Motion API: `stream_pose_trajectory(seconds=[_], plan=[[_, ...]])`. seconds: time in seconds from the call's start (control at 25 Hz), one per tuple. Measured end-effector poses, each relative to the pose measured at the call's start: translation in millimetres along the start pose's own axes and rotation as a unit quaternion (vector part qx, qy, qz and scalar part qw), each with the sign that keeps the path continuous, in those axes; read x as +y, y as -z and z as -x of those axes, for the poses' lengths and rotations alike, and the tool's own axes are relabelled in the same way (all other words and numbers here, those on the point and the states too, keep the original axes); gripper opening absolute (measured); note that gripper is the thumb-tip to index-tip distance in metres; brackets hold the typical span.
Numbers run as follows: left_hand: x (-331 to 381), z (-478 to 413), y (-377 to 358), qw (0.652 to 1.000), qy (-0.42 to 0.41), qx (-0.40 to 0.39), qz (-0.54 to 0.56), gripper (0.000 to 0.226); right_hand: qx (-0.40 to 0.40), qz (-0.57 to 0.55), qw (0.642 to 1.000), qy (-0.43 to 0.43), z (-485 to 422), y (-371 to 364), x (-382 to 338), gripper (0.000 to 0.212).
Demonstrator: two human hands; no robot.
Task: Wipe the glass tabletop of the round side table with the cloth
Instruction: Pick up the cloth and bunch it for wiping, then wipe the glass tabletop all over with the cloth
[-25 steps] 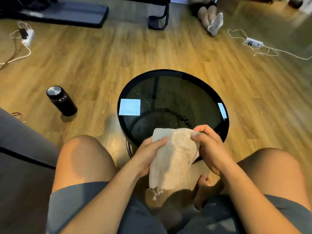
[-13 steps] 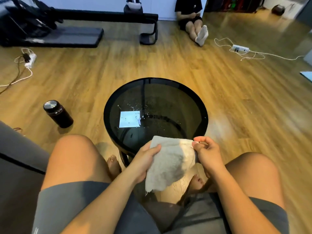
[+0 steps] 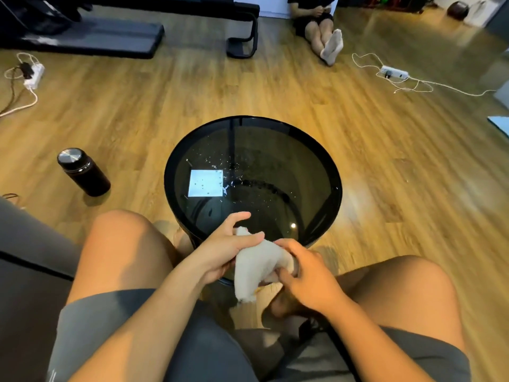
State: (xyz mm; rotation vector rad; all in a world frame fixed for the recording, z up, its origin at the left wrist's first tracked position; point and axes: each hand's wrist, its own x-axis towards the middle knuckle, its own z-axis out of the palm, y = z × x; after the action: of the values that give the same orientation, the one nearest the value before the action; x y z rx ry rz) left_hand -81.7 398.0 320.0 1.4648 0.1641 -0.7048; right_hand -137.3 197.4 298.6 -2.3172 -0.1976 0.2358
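Note:
A round side table with a dark glass tabletop (image 3: 275,166) and black rim stands on the wooden floor between my knees. Water drops and crumbs speckle the glass near its middle. An off-white cloth (image 3: 257,267) is bunched over the table's near edge. My left hand (image 3: 227,248) grips its upper left part, with fingers reaching onto the glass. My right hand (image 3: 305,277) grips its right side, just off the rim. The lower end of the cloth hangs below the tabletop.
A black flask with a steel lid (image 3: 82,172) stands on the floor to the left. A grey sofa edge (image 3: 24,257) is at my left. A seated person (image 3: 321,28), power strips with cables (image 3: 394,73) and a black bench (image 3: 110,31) lie farther off.
The cloth was spread flat between both hands; now it is gathered into a bunch, with my hands drawn closer together. The view has tilted up, showing more of the room.

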Motion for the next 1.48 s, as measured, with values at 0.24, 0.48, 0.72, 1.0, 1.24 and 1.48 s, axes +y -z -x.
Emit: stream_pose_trajectory(seconds=[0.24,0.48,0.72,1.0,1.24,1.48], plan=[[-5,-4,10,0.955,-0.086,-0.035,-0.283,0.042,0.038,-0.240,0.963,-0.119,-25,24,2,0.031],[-25,-26,-12,0.838,-0.043,0.120,-0.530,0.050,0.308,-0.177,0.917,-0.180,-46,17,24,0.024],[-24,-49,-9,0.797,-0.056,0.150,-0.582,0.045,0.130,0.242,0.961,-0.036,-32,-41,-3,0.037],[-27,-69,18,0.713,-0.218,0.219,-0.630,0.052,0.034,0.371,0.925,-0.078,-50,-61,9,0.068],[-33,-96,43,0.659,-0.186,0.161,-0.711,0.069,0.016,0.322,0.945,-0.058,-92,-9,45,0.060],[-39,-98,48,0.679,-0.234,0.141,-0.681,0.066,0.096,0.404,0.897,-0.154,-174,71,94,0.056]])
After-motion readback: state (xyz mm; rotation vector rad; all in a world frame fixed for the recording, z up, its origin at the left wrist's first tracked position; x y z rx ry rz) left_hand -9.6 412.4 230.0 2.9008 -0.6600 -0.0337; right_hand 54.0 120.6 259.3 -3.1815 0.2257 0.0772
